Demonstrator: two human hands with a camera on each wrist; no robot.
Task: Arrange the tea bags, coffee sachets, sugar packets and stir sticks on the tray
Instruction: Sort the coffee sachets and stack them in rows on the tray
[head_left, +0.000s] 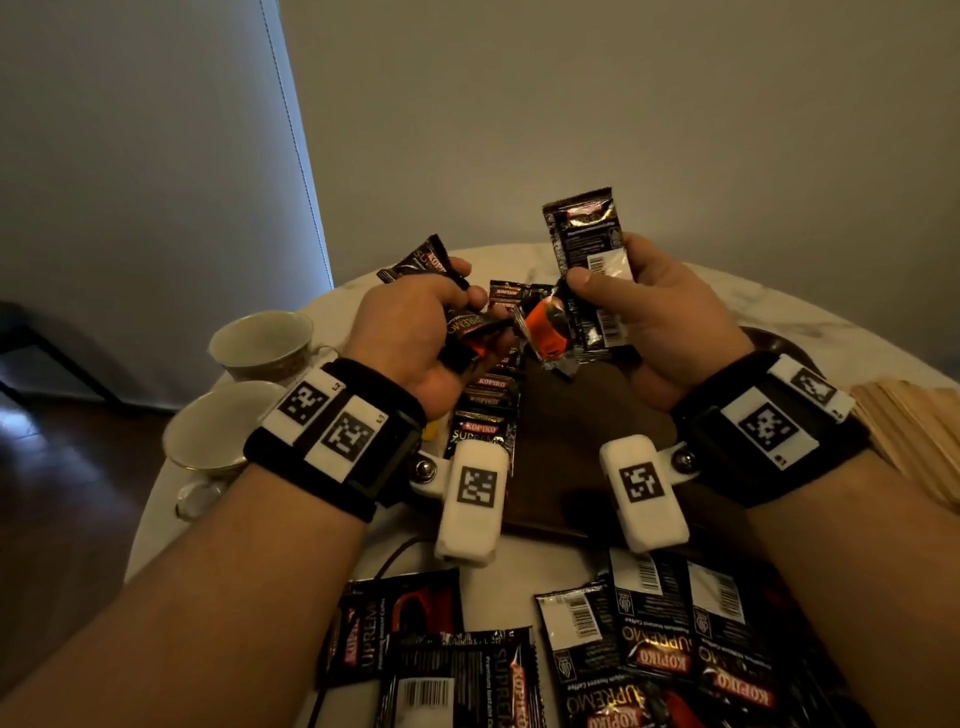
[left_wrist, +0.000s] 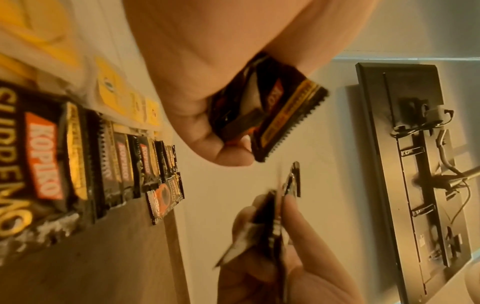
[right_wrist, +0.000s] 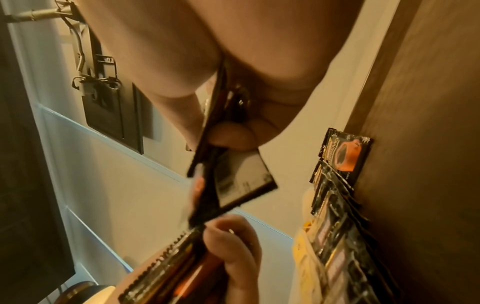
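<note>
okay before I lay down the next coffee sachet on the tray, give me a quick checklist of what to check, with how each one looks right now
1. Left hand grips sachets securely: ok, fingers curled round several.
2. Right hand grips sachets: ok, thumb pinches a fanned bunch.
3. One sachet separated, ready to place: not ok, both hands hold several.
4. Free space on the tray: ok, bare wood beside the row of sachets.
5. Row overlaps evenly: ok as far as the left wrist view shows.
6. Loose sachets on the table left to place: not ok, many remain.
</note>
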